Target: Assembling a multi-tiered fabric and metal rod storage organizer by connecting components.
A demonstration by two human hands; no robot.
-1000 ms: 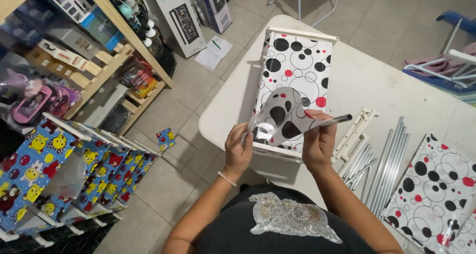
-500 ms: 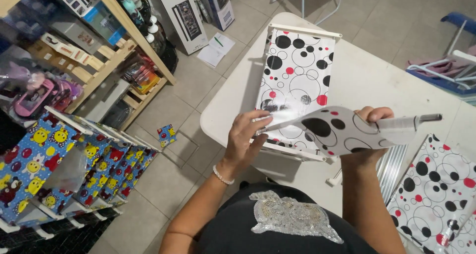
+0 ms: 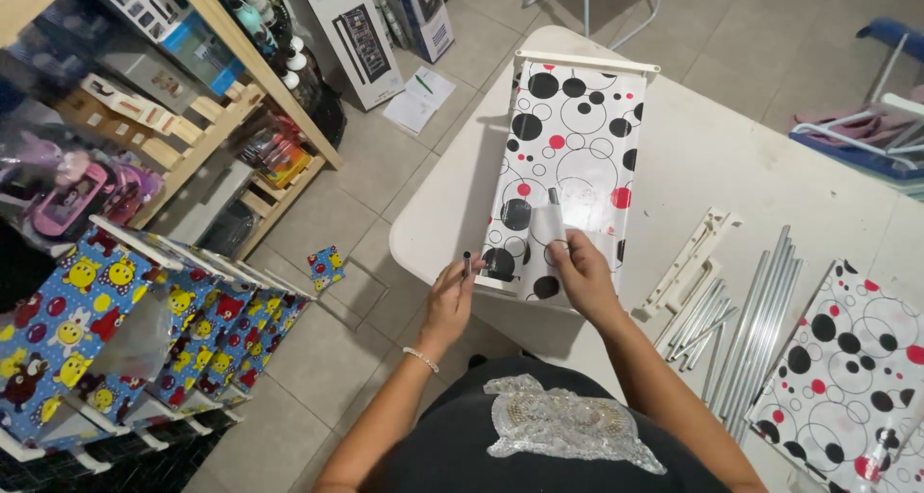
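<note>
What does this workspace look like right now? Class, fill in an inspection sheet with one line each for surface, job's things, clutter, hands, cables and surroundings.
Surface: white table, rounded corner, on a tiled floor.
Job's things: spotted fabric panel lying flat with a white rod along its far edge; thin metal tube at its near edge.
Clutter: bundle of metal tubes, white plastic connectors, second spotted panel.
Hands: left hand pinches the thin metal tube; right hand grips the panel's near edge.
Cables: nothing seen.
Surroundings: wooden shelf with goods, blue cartoon-print racks, cartons, papers on the floor.
</note>
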